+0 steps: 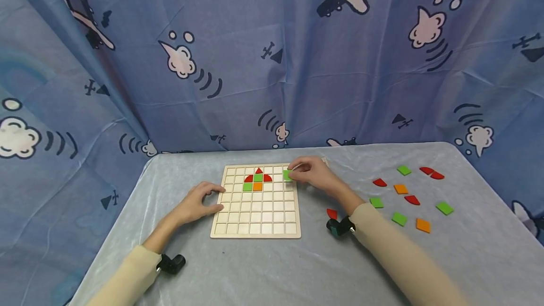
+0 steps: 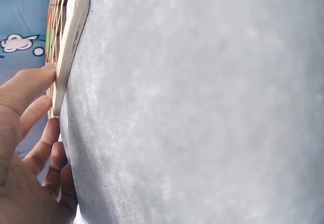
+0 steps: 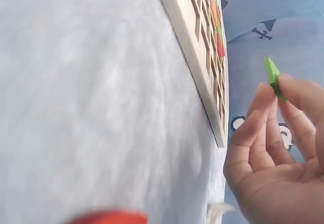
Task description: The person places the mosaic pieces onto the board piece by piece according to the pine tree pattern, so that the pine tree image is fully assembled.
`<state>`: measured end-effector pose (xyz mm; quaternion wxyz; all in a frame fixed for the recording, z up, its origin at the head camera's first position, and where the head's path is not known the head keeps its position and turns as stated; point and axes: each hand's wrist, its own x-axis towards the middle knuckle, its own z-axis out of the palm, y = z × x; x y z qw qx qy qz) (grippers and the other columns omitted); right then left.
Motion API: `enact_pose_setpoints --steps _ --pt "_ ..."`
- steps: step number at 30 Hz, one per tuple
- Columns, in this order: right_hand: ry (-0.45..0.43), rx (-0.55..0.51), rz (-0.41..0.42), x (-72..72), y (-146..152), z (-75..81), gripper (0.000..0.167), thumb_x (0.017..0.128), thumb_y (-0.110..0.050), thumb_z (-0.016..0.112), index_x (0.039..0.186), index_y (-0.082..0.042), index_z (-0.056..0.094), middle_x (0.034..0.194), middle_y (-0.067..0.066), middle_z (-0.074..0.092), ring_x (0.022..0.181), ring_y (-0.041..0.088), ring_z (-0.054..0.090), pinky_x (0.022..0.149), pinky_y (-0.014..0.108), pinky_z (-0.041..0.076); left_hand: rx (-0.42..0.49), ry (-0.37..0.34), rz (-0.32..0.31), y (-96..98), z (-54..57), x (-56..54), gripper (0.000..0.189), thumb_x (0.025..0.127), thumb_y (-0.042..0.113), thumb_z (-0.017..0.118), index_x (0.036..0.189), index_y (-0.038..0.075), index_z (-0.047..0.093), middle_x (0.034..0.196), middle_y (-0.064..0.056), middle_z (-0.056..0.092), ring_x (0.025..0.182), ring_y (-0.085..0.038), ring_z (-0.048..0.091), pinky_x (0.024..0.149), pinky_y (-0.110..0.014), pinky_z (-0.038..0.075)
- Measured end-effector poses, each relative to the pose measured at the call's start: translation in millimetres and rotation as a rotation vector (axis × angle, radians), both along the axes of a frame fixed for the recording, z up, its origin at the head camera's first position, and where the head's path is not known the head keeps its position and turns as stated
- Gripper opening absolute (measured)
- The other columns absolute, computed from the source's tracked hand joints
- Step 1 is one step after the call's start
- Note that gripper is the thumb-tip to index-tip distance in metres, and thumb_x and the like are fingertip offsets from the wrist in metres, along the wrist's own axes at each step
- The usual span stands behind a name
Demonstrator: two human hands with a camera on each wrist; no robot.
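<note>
A wooden grid board (image 1: 255, 211) lies on the table, its upper middle cells filled with red, green and orange tiles. My left hand (image 1: 199, 203) rests at the board's left edge, thumb and fingertips touching the frame, fingers loosely spread. In the left wrist view the fingertips meet the pale wooden rim (image 2: 68, 52). Over the board's upper right corner, my right hand (image 1: 313, 174) pinches a green square tile (image 1: 286, 175) between thumb and fingertips. The right wrist view shows this tile (image 3: 272, 77) edge-on and raised above the board.
Loose tiles lie scattered right of the board, among them a green square (image 1: 445, 208), an orange square (image 1: 423, 225) and a red quarter-round (image 1: 380, 182). One red tile (image 1: 332, 214) lies close to the right wrist. A blue patterned curtain (image 1: 272, 60) hangs behind the table.
</note>
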<state>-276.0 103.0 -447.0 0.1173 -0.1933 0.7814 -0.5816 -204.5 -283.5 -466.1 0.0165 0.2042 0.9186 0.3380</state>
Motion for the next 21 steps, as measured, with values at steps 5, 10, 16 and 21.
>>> enact_pose_setpoints --steps 5,10,16,21 --pt "-0.003 -0.022 -0.007 -2.4 -12.4 0.6 0.019 0.091 -0.008 0.077 0.108 0.001 0.073 0.094 0.014 0.072 0.085 0.031 0.068 0.073 0.045 0.054 0.005 0.003 0.000 1.3 1.5 0.2 0.042 0.087 0.016 0.082 0.126 0.009 0.067 0.126 -0.012 0.059 0.110 -0.033 0.054 0.094 -0.053 0.043" --pt "0.035 -0.009 -0.016 -3.9 -22.2 -0.1 0.016 0.089 -0.008 0.079 0.103 -0.002 0.075 0.093 0.010 0.071 0.085 0.023 0.064 0.070 0.042 0.054 -0.001 0.016 -0.003 1.6 3.0 1.1 0.043 0.087 0.015 0.082 0.126 0.007 0.067 0.126 -0.013 0.059 0.109 -0.033 0.055 0.093 -0.053 0.043" --pt "0.051 -0.032 0.011 -4.9 -32.7 -1.7 0.015 0.089 -0.002 0.078 0.102 0.005 0.074 0.090 0.013 0.071 0.082 0.029 0.068 0.065 0.038 0.054 -0.012 -0.013 0.004 1.7 3.0 0.7 0.043 0.088 0.016 0.082 0.127 0.008 0.067 0.128 -0.013 0.058 0.110 -0.034 0.054 0.094 -0.053 0.041" --pt "0.027 -0.048 0.032 -4.5 -39.2 -3.4 0.013 0.089 0.000 0.077 0.100 0.007 0.073 0.088 0.014 0.072 0.080 0.037 0.070 0.063 0.039 0.056 -0.018 -0.018 0.008 1.9 3.2 0.9 0.043 0.088 0.017 0.082 0.128 0.009 0.067 0.128 -0.013 0.058 0.111 -0.034 0.054 0.095 -0.053 0.041"
